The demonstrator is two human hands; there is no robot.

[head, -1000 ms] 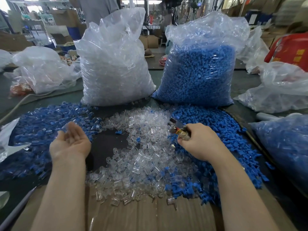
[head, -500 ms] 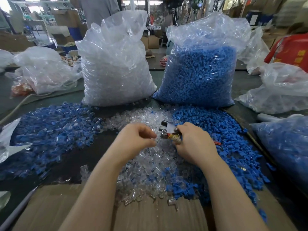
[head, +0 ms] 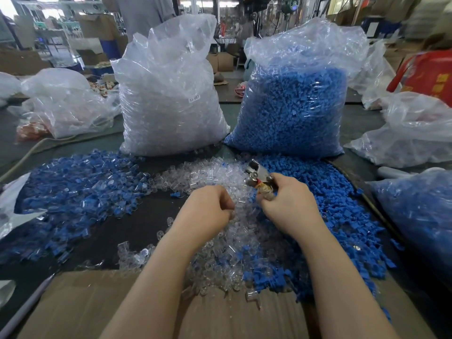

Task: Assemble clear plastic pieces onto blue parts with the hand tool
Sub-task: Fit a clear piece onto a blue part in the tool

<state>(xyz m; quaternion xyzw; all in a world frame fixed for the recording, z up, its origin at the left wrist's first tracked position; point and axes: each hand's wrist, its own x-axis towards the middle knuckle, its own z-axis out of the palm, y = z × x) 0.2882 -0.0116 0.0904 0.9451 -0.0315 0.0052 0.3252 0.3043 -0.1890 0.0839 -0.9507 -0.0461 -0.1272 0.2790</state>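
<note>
Head view, nearest first: a cardboard sheet (head: 102, 307) lies under my forearms, its far edge buried in loose clear plastic pieces (head: 220, 250). My left hand (head: 208, 211) is curled down into that pile, fingertips closed as if pinching one piece, though I cannot tell whether anything is caught. My right hand (head: 291, 204) is wrapped round the handles of the hand tool (head: 259, 177), whose metal head juts up and away from me, just beside my left knuckles. Loose blue parts (head: 337, 216) spread to the right of the clear pile and touch it; a second heap that looks blue and clear together (head: 73, 196) lies left on the dark surface (head: 137, 223). Behind stand a bag of clear pieces (head: 168, 94) and a bag of blue parts (head: 296, 106).

I judge the risks to be these: the pieces are slick and tangled, so I may lift two or drop one; the tool head sits close to my left fingers and could nip them; stray blue parts mixed into the clear pile invite a wrong pick.
</note>
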